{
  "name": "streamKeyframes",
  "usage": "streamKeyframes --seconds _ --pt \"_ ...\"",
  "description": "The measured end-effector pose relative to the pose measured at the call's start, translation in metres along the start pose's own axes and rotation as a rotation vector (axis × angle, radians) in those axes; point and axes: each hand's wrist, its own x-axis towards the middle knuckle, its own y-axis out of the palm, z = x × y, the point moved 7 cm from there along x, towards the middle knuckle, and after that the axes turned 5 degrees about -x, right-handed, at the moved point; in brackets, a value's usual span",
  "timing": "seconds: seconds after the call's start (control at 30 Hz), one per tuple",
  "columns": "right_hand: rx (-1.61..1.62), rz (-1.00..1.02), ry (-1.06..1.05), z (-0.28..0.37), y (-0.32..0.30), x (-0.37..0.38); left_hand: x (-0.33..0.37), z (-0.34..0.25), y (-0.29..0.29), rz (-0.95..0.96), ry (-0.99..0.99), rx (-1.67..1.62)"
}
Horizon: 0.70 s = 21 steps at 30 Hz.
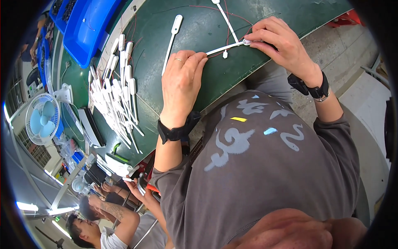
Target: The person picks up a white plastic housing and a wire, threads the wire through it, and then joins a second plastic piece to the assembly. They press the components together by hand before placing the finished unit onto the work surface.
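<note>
A thin white plastic stick (226,48) stretches between my two hands, just above the green table (203,31). My left hand (181,81) is closed on its left end. At the other end, the fingertips of my right hand (286,47) pinch its wider head, which they partly hide. A small white connector (225,54) hangs beside the stick, near thin red and black wires. Beyond my left hand lies another white stick with an oval head (177,25). A third white stick (227,18) points toward my right hand's fingers.
Left of my left hand is a large heap of white sticks (118,95) with wires. A blue bin (85,37) stands behind it. A white fan (42,119) and a green-handled tool (120,158) are at left. Co-workers (120,220) sit at lower left.
</note>
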Motion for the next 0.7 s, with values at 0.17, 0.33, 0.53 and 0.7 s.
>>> streamKeyframes --seconds 0.17,0.33,0.53,0.7 --pt "-0.031 -0.004 -0.028 0.002 -0.004 -0.001 -0.003 -0.003 0.0 -0.052 0.013 0.037" --pt "-0.002 0.014 0.003 0.002 -0.015 -0.005 0.007 -0.015 -0.01 -0.119 0.032 -0.036" --pt "0.257 0.154 0.19 0.008 -0.077 -0.017 0.036 -0.065 -0.04 -0.096 0.02 -0.286" --pt "0.347 0.315 0.111 0.0 -0.076 -0.017 0.04 -0.048 -0.016 0.134 -0.198 -0.476"
